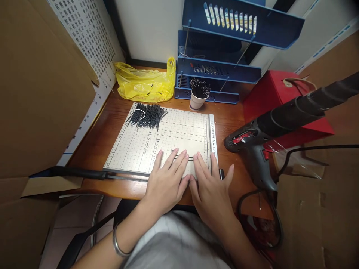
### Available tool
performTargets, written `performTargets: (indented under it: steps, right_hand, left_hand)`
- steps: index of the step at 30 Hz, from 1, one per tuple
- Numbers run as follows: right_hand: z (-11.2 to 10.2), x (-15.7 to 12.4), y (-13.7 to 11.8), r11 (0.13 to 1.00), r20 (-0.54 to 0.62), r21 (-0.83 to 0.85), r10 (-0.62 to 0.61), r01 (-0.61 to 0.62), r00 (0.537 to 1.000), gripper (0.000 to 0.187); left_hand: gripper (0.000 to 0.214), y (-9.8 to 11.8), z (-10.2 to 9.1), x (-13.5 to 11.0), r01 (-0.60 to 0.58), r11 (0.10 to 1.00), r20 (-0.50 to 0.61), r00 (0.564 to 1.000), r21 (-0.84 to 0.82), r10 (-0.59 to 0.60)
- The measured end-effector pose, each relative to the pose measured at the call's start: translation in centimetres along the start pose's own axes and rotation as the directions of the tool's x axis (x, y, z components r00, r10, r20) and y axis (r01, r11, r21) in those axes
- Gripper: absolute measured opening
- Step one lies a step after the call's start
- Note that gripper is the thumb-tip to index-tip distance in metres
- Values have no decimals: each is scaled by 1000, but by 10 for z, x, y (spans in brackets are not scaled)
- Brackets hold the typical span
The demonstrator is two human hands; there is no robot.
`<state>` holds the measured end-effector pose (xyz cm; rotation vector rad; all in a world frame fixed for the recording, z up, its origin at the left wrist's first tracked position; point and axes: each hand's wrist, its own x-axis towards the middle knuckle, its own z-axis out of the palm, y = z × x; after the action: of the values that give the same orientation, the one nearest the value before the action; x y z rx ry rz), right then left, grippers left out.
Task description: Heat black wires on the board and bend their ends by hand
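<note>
My left hand [166,181] lies palm down on the near part of a paper cutter board [185,130], fingers stretched out. Beside it my right hand [211,186] rests the same way, fingers spread and thumbs close together. A short black wire [191,158] lies across the board at the fingertips of both hands; its ends are partly hidden by the fingers. A pile of black wires [148,116], with a pale ring-shaped loop on it, lies on the far left of the board. Behind the board stands a paper cup [196,102] packed with upright black wires.
The cutter's black handle [80,172] sticks out left. A heat gun [252,138] with its cable is at right, before a red box [266,89]. A yellow plastic bag [146,86] and a blue shelf rack [218,67] stand behind. Cardboard [36,82] walls the left side.
</note>
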<state>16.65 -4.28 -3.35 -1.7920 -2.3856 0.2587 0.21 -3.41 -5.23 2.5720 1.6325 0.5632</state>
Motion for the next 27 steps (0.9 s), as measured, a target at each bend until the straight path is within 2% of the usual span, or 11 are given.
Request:
performTargets:
  steps: [7, 11, 15, 18, 19, 20, 21, 22, 23, 25, 27]
  right_hand:
    - [-5, 4, 8, 998, -108, 42, 58, -54, 992, 52]
    - [-1, 3, 20, 997, -165, 79, 21, -8, 986, 42]
    - [-3, 1, 27, 985, -310, 163, -1, 54, 951, 34]
    - [-9, 0, 24, 965, -384, 239, -5, 105, 923, 32]
    - [-11, 0, 22, 958, -401, 262, -2, 116, 916, 30]
    - [-12, -1, 21, 950, -414, 285, 1, 129, 910, 28]
    - [-13, -1, 20, 940, -424, 309, 2, 143, 906, 25]
    - [-13, -1, 20, 930, -435, 331, 2, 158, 900, 23]
    - [-13, -2, 20, 920, -448, 350, 0, 175, 894, 20]
    - [-13, -2, 20, 903, -464, 383, 6, 195, 886, 16]
    - [-12, -3, 19, 892, -460, 411, 22, 191, 887, 15]
  left_hand:
    - [51, 0, 3, -4, 7, 1000, -1, 1000, 6, -7]
    - [52, 1, 5, -2, 6, 1000, -17, 1000, 5, -6]
    - [50, 4, -4, -7, -53, 998, -77, 996, -31, 51]
    - [45, 1, -18, -37, -74, 987, -189, 981, -142, 46]
    - [42, -3, -22, -54, -49, 978, -207, 978, -205, 6]
    - [37, -8, -27, -75, 24, 961, -212, 973, -275, -85]
    - [32, -15, -32, -97, 175, 924, -176, 953, -341, -246]
    - [28, -22, -36, -121, 400, 836, -93, 881, -375, -464]
    - [30, -30, -40, -145, 542, 761, -58, 800, -356, -597]
    - [37, -48, -47, -188, 714, 626, -14, 656, -315, -755]
    - [45, -66, -55, -221, 831, 477, 84, 518, -287, -851]
